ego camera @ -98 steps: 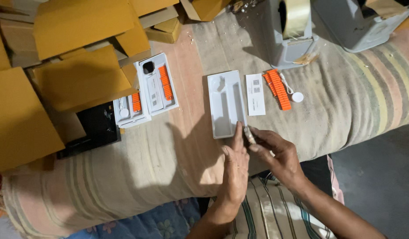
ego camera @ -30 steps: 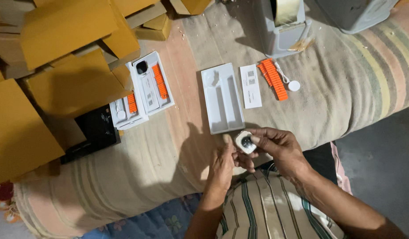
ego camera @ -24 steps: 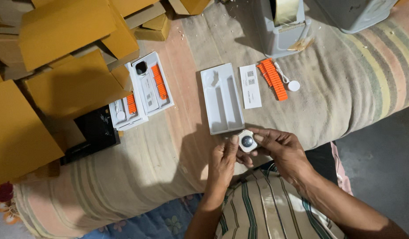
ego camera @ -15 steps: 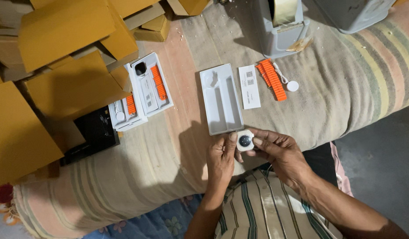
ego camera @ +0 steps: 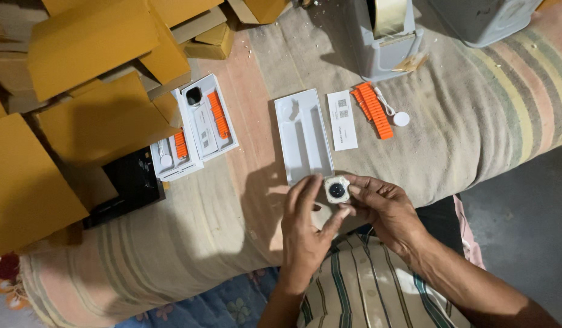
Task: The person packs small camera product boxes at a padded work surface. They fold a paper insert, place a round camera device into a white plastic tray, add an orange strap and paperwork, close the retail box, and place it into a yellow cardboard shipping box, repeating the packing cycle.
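Note:
Both hands hold a small square watch body (ego camera: 337, 189), white-edged with a dark round centre, just below an empty white moulded tray (ego camera: 303, 136). My left hand (ego camera: 305, 228) grips its left and lower side. My right hand (ego camera: 381, 203) pinches its right side with the fingertips. Right of the tray lie a white leaflet (ego camera: 342, 119), an orange ribbed strap (ego camera: 372, 110) and a white round charger puck with its cable (ego camera: 400, 118).
Two filled white trays with orange straps (ego camera: 199, 124) lie to the left, beside a black box (ego camera: 132, 182). Yellow-brown cartons (ego camera: 80, 73) crowd the left side. A grey tape dispenser (ego camera: 387, 33) and a grey container (ego camera: 481, 18) stand at the back.
The hands were resting on the cloth by the tray; now they hold the watch body, which has moved slightly up toward the tray's lower edge over the last second.

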